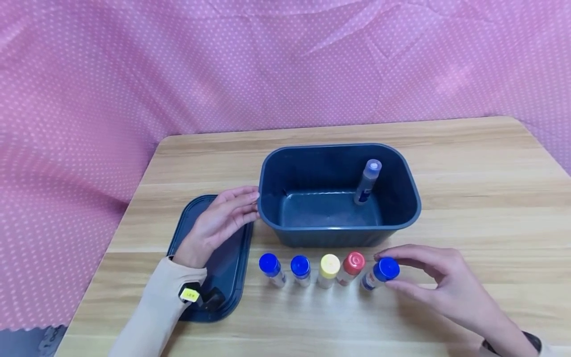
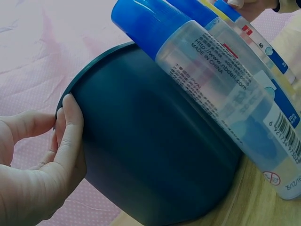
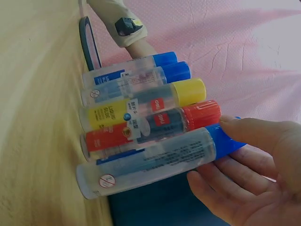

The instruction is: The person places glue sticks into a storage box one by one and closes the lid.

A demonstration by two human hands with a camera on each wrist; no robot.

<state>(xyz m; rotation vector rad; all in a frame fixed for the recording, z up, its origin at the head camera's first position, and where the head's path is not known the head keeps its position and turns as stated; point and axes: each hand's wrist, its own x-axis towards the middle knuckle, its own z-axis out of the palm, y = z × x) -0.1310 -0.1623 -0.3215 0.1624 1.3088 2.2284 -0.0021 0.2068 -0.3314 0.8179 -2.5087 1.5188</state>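
Observation:
My right hand (image 1: 439,282) pinches the blue cap of a clear liquid glue bottle (image 3: 150,162) between thumb and fingers. That bottle stands slightly tilted at the right end of a row. Beside it are a red-capped glue bottle (image 1: 353,264), a yellow-capped one (image 1: 329,267) and two blue-capped ones (image 1: 301,267). My left hand (image 1: 225,218) touches the left end of a dark blue bin (image 1: 339,237) near its rim with fairly straight fingers. Inside the bin, another glue bottle (image 1: 368,182) with a translucent cap leans at the right.
A dark blue lid (image 1: 227,263) lies on the wooden table (image 1: 490,198), left of the bin and partly under my left forearm. Pink dotted cloth (image 1: 285,64) hangs behind the table and along its left side.

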